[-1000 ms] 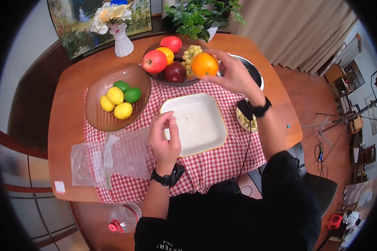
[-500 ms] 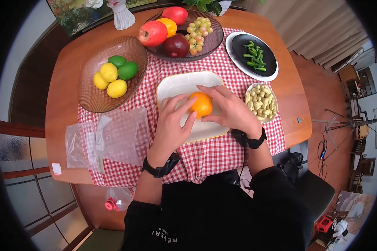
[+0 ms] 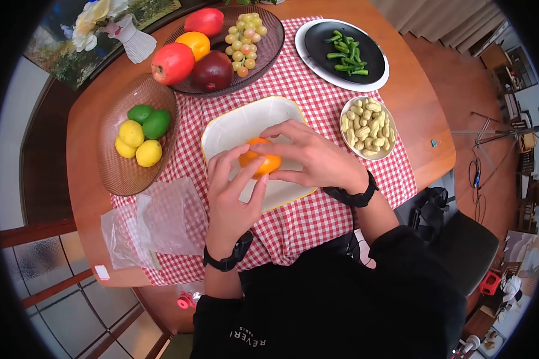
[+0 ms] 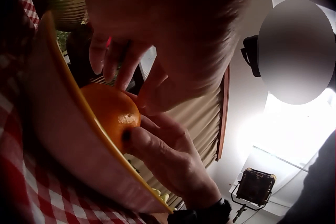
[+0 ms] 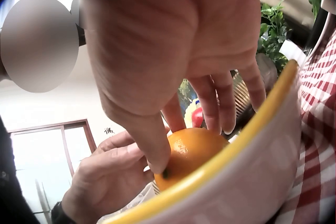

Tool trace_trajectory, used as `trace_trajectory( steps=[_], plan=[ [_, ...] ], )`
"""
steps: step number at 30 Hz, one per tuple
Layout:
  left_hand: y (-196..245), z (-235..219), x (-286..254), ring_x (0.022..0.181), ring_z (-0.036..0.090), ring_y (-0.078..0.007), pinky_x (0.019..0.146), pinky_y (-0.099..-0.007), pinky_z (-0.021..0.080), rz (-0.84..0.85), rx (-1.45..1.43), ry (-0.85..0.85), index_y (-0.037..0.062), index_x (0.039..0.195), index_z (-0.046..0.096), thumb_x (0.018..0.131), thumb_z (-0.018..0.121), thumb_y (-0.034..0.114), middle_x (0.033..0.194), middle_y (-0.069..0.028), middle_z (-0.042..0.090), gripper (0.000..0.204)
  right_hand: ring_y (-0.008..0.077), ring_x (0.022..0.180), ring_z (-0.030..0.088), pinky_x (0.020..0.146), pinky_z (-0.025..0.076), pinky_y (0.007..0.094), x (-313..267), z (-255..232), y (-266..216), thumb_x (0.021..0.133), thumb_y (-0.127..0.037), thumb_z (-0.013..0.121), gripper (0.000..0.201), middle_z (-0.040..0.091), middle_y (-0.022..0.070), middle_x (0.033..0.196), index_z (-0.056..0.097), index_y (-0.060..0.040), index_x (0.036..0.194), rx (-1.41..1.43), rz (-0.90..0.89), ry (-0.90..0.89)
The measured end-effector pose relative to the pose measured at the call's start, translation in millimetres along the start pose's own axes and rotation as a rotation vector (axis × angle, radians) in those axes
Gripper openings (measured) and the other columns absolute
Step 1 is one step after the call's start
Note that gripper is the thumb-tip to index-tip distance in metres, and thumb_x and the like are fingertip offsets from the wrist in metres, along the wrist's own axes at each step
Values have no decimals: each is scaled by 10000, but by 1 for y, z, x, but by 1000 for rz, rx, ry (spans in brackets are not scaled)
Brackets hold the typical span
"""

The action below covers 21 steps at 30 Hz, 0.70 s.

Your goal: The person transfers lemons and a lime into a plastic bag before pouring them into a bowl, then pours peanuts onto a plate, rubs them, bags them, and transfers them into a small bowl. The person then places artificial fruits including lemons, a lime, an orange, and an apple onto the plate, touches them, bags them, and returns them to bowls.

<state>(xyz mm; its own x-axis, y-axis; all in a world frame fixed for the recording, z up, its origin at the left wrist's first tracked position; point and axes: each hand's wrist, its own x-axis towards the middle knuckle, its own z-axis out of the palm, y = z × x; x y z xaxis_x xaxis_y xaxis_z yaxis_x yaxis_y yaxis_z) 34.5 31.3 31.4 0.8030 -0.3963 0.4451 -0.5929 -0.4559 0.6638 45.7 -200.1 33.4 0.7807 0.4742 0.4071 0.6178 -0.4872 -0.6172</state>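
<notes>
A round orange [image 3: 268, 166] sits between both hands, overlapping the white rectangular baking dish [image 3: 224, 130] in the head view. My left hand [image 3: 232, 200] bends its fingers and thumb around the orange's left side. From the other side, my right hand [image 3: 326, 158] grips it with the thumb low and the fingers over the top. Seen from the left wrist, the orange [image 4: 107, 109] is just behind the dish's yellow rim [image 4: 97, 129]. The right wrist view shows the right thumb pressed beside a small green stem spot on the orange [image 5: 197, 150]; the rim hides its underside.
Around the dish stand a bowl of lemons and green fruit [image 3: 111, 158], a larger fruit bowl [image 3: 272, 45] with grapes, a plate of green peppers [image 3: 348, 57] and a bowl of peanuts [image 3: 368, 128]. Clear plastic bags [image 3: 170, 218] lie left on the checked cloth [image 3: 287, 239].
My right hand has brought the orange from beside the fruit bowl down to the dish. The left hand has come in to hold it too. Since half a second ago, the fingers have closed in on it.
</notes>
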Motion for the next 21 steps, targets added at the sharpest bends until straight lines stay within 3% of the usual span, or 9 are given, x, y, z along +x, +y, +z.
trace_trajectory(
  steps=[2,8,15,17,21],
  plan=[
    [1,0,0,1180,641,-299,935,-389,542,19,85,1,41,1178,775,824,833,29,1304,-122,683,359,351,1186,633,1049,509,459,0,2,0,795,-254,885,625,664,135,1239,678,-82,1359,-37,-31,0],
    [-3,1,-4,1130,682,-299,954,-385,556,-44,14,69,20,1126,757,767,870,-25,1252,-135,700,378,357,1177,623,1087,473,474,-1,4,8,768,-260,893,641,679,143,1195,665,-41,1325,-75,-7,20],
    [-4,1,-4,1087,715,-306,961,-386,563,-129,-65,99,10,1105,742,802,846,-31,1204,-151,723,323,359,1175,619,1072,476,464,4,-1,3,772,-267,894,610,681,149,1200,671,-47,1296,-20,-32,11],
    [-3,2,-4,1086,722,-299,960,-380,563,-150,-61,106,9,1086,740,839,785,-59,1186,-153,730,260,355,1237,611,1096,494,472,3,-2,2,789,-246,900,586,688,121,1233,682,-47,1295,-15,-19,10],
    [-8,1,-4,1109,693,-317,934,-396,566,-63,-7,119,22,1095,749,842,743,-66,1218,-141,700,267,354,1247,608,1105,485,481,1,-2,4,780,-244,904,613,682,124,1252,669,-47,1312,-22,-38,22]
  ],
)
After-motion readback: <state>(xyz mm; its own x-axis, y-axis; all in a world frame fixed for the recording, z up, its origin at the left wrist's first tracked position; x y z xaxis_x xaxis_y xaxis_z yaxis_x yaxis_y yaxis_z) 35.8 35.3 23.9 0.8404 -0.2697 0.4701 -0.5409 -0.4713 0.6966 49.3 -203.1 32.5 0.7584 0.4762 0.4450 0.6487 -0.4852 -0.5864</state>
